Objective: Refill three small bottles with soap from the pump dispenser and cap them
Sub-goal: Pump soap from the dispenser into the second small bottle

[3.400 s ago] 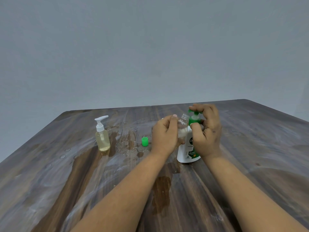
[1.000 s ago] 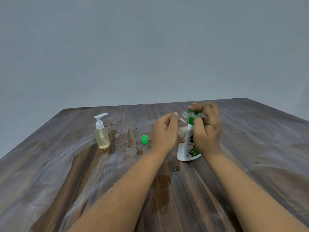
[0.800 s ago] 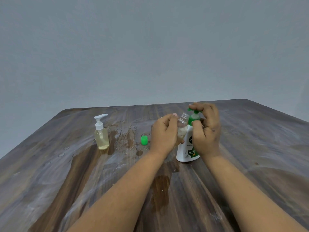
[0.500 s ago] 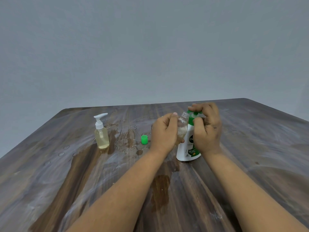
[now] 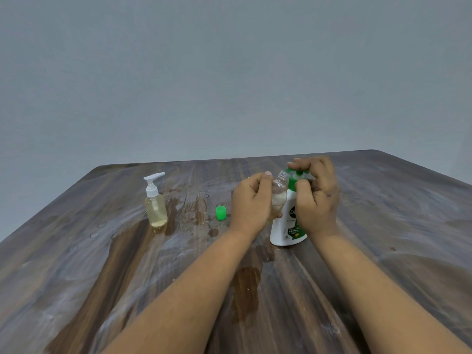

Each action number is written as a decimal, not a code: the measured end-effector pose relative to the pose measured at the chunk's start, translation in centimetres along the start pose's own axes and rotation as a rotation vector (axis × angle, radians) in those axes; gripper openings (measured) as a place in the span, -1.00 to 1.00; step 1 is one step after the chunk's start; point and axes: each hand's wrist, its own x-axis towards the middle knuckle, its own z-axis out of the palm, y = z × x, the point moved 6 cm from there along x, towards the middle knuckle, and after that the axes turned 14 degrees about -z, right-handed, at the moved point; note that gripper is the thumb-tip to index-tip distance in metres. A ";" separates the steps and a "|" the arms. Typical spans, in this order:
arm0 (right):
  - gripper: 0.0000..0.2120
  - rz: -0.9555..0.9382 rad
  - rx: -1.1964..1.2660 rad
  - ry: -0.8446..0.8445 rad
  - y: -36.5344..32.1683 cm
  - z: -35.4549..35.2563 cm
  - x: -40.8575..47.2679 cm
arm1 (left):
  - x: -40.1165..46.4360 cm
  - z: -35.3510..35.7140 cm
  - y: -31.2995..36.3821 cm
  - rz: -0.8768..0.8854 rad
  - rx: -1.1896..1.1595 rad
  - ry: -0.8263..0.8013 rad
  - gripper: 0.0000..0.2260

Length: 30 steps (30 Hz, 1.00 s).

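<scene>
Centre right of frame: left hand grasps a small clear bottle, tilted, mouth at the green pump of the white dispenser; right hand curls around that pump head. Left of them on the wet table: a loose green cap, then a white-pump bottle of yellowish liquid, upright.

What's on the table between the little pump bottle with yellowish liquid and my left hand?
In the head view, a small green cap stands on the wet table between the pump bottle and the left hand.
</scene>
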 end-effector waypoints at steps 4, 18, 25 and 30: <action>-0.68 -0.006 0.015 0.000 0.0 0.0 0.0 | 0.0 0.0 0.1 -0.002 0.005 -0.004 -0.63; -0.70 0.004 0.023 0.002 0.0 -0.1 0.0 | -0.3 -0.1 0.2 -0.016 0.016 -0.004 -0.63; -0.68 -0.010 0.015 -0.006 0.0 -0.1 0.0 | -0.2 0.0 0.2 -0.018 0.008 -0.016 -0.63; -0.72 0.020 0.028 -0.003 0.2 -0.1 0.0 | -0.2 0.1 0.1 -0.030 0.002 -0.022 -0.63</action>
